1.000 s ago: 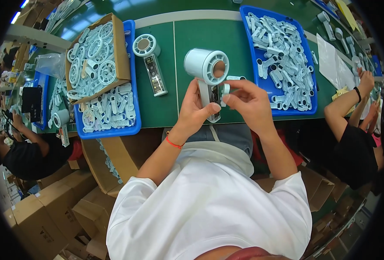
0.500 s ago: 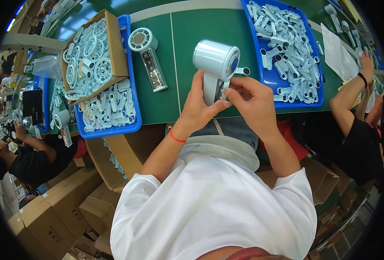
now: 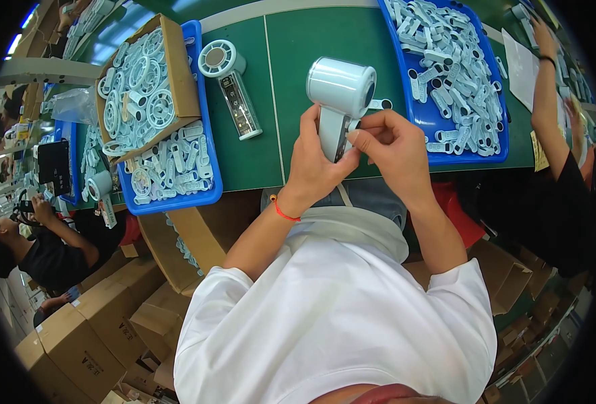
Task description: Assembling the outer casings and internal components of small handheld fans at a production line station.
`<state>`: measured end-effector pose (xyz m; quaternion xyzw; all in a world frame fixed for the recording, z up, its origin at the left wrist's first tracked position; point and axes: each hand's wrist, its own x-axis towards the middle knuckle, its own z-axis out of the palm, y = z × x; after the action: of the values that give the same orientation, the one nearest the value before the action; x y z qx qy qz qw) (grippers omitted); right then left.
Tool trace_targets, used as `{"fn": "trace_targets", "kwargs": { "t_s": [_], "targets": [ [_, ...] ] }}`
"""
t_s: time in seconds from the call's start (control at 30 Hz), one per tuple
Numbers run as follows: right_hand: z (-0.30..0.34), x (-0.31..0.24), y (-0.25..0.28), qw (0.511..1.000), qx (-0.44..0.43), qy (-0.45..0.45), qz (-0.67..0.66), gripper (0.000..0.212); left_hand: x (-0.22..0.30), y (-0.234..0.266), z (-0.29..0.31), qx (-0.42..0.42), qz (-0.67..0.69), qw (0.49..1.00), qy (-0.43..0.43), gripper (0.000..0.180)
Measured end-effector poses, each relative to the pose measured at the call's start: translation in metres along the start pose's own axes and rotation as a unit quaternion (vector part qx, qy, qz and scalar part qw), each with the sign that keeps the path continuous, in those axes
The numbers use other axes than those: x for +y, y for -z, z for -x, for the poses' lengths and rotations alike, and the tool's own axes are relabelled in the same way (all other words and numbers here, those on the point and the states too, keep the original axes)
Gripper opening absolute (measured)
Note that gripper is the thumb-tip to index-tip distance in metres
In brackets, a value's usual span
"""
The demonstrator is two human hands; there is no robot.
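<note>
A pale blue handheld fan (image 3: 338,86) with a barrel-shaped head stands upright in front of me, its head above my hands. My left hand (image 3: 315,151) is wrapped round its handle from the left. At the handle's right side, my right hand (image 3: 393,145) is closed in a pinch against the dark open edge; what its fingertips hold, if anything, is hidden. Just beyond the right fingers lies a small pale handle cover (image 3: 381,104). Another fan (image 3: 239,101), its handle open with the inner parts showing, lies to the left on the green table (image 3: 278,40).
At the right is a blue tray (image 3: 422,118) heaped with pale covers. At the left, a cardboard box (image 3: 182,74) of ring-shaped grilles sits on another blue tray (image 3: 207,196) of small parts. Co-workers' arms (image 3: 544,87) reach in at the far right. Cartons (image 3: 76,350) stand below.
The fan has turned slightly in my left hand, so its round end faces further away. My right fingers stay at the handle's side. The right co-worker's arm has reached further forward.
</note>
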<state>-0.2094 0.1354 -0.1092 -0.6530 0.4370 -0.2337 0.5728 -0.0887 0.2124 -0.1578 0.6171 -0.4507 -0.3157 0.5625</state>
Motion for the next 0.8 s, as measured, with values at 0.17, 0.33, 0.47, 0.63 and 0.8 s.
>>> {"fn": "trace_targets", "kwargs": {
  "t_s": [0.17, 0.33, 0.47, 0.63, 0.8],
  "targets": [
    [-0.007, 0.008, -0.001, 0.998, -0.054, 0.000, -0.009, 0.035, 0.001, 0.009, -0.001, -0.056, 0.034, 0.993, 0.094, 0.059],
    [-0.005, 0.021, 0.001, 0.952, -0.220, 0.002, -0.212, 0.045, 0.010, 0.013, 0.001, -0.119, 0.164, 0.972, 0.121, 0.052],
    [-0.003, 0.029, -0.006, 0.949, -0.195, 0.009, -0.246, 0.044, 0.014, 0.014, -0.001, -0.145, 0.109, 0.980, 0.077, 0.048],
    [-0.005, 0.032, -0.010, 0.946, -0.187, 0.010, -0.264, 0.048, 0.015, 0.015, 0.003, -0.144, 0.081, 0.978, 0.128, 0.052],
    [0.002, 0.023, -0.021, 0.975, -0.119, 0.053, -0.179, 0.075, 0.013, 0.019, -0.002, -0.086, -0.198, 0.966, -0.142, 0.072]
  ]
}}
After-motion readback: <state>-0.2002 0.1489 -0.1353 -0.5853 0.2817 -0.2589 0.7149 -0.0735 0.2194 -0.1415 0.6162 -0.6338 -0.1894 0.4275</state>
